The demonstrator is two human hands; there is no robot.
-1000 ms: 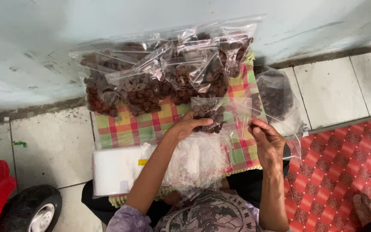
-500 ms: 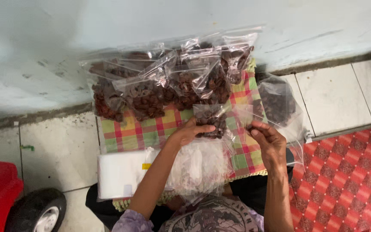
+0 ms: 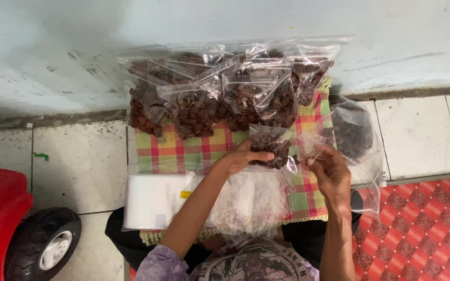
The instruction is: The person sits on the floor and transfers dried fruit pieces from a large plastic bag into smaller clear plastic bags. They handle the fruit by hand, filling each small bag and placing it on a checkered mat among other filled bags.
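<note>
My left hand (image 3: 240,157) and my right hand (image 3: 329,169) both grip a small clear plastic bag (image 3: 273,145) partly filled with dark brown pieces. The bag sits over a green, red and yellow checked cloth (image 3: 194,148). Behind it, several filled clear bags of the same brown pieces (image 3: 220,93) lean against a pale wall. A large clear bag holding loose dark pieces (image 3: 351,130) lies just right of my right hand. A stack of empty clear bags (image 3: 152,200) lies under my left forearm.
A red toy car with a black wheel (image 3: 37,244) stands at the lower left on the white tiled floor (image 3: 79,171). A red patterned mat (image 3: 423,229) covers the lower right. The pale wall (image 3: 53,52) runs along the back.
The view has shifted slightly. My hands stay on the small bag, and my right hand's fingers have worked along its right edge.
</note>
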